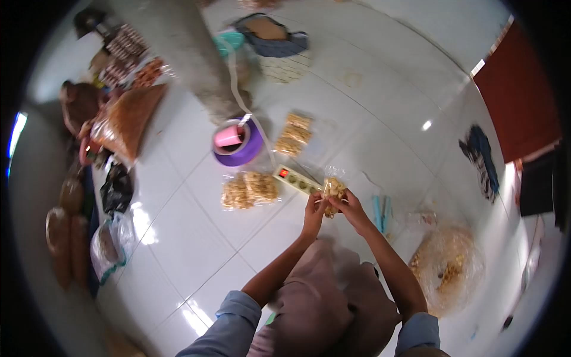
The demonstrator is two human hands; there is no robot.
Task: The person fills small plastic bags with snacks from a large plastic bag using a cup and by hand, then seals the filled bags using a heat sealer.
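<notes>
Between my two hands is a small see-through plastic bag of yellowish snacks (334, 188), held above my lap. My left hand (313, 213) grips it from the left with bent fingers. On its other side, my right hand (352, 209) pinches the bag near its lower end. Just beyond my hands lies a power strip (297, 179) with a lit red switch. Packs of similar snacks (250, 189) rest on the tiles to the left, and another stack of packs (294, 134) lies farther out. A light-blue tool with two long arms (382, 213) is beside my right forearm.
A large plastic bag of snacks (449, 268) sits at the right. A purple basin (239, 156) holding a pink cup (228, 136) stands near a pillar (178, 53). Filled bags (128, 122) line the left wall. A dark cloth (480, 160) lies far right.
</notes>
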